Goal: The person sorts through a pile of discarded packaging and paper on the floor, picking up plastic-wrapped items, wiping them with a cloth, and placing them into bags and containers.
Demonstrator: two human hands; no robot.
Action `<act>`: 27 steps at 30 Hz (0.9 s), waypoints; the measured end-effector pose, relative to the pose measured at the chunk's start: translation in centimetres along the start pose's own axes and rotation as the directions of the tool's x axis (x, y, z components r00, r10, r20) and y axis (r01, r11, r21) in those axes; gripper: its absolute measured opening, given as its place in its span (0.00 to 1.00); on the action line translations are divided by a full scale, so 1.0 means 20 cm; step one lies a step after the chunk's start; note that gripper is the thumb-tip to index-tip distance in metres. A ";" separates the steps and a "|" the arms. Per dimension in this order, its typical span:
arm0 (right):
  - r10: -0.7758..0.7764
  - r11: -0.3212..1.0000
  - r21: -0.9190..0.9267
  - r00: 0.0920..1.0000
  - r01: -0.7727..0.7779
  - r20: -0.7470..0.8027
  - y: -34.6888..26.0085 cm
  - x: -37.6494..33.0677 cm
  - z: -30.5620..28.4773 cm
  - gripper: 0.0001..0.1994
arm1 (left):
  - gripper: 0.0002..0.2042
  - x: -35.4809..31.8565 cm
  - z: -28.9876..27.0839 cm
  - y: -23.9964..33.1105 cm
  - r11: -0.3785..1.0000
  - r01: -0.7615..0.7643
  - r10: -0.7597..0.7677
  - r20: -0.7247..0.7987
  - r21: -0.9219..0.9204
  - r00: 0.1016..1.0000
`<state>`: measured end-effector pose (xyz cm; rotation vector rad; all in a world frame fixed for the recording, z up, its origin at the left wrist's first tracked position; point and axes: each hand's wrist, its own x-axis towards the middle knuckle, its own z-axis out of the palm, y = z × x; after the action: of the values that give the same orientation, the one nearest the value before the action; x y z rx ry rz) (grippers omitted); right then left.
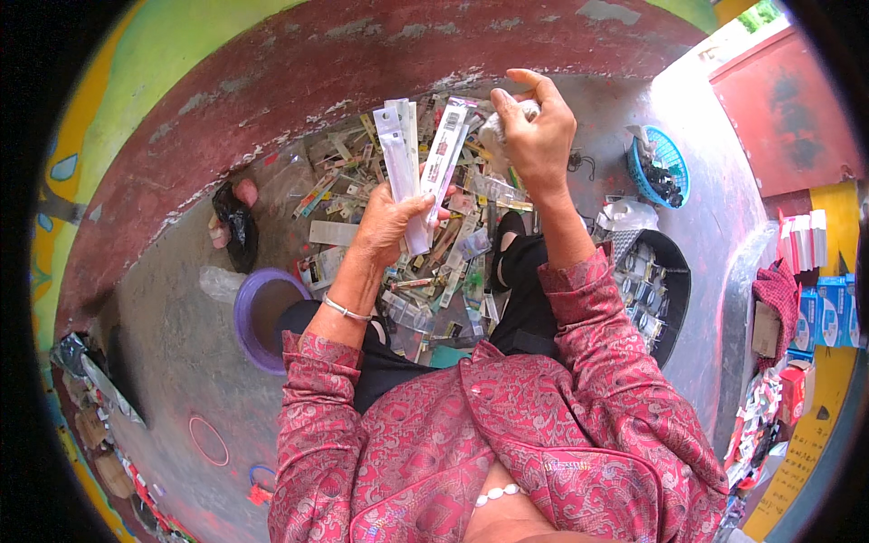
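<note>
My left hand (387, 220) grips a fan of long, narrow white packets (418, 158), held upright above the floor. My right hand (536, 136) is raised beside them to the right, fingers pinched around a small whitish object (507, 122) that I cannot make out clearly. Beneath both hands lies a pile of several small packets and strips (434, 262) scattered on the grey concrete floor. Both arms wear red patterned sleeves, and a silver bangle sits on the left wrist.
A purple bowl (249, 317) stands at the left, a black bag (237, 226) behind it. A blue basket (665, 163) and a black tray of small items (674, 290) lie at the right. Boxes (815, 299) stack along the right edge. A dark red wall curves behind.
</note>
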<state>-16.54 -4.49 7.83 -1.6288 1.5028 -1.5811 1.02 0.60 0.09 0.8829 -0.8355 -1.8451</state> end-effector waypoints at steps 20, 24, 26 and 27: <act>0.275 0.771 0.312 0.732 -0.555 0.624 0.16 0.02 0.03 0.13 | 0.28 -0.03 0.01 0.02 0.985 0.047 -0.028 0.111 -0.167 0.993; 0.307 0.706 0.320 0.680 -0.632 0.666 0.16 0.00 0.05 0.13 | 0.27 -0.02 0.01 0.01 0.991 -0.039 0.046 0.050 -0.130 0.998; 0.298 0.747 0.314 0.717 -0.586 0.630 0.21 0.00 0.06 0.13 | 0.27 -0.01 0.02 0.00 0.994 -0.058 0.060 0.011 -0.096 0.998; 0.295 0.765 0.309 0.733 -0.566 0.613 0.21 -0.01 0.07 0.13 | 0.27 -0.01 0.01 0.00 0.995 -0.065 0.064 -0.012 -0.079 0.998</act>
<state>-16.93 -6.27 3.87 -1.1559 0.9864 -0.9938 0.86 0.83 0.23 0.8052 -0.7706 -1.8042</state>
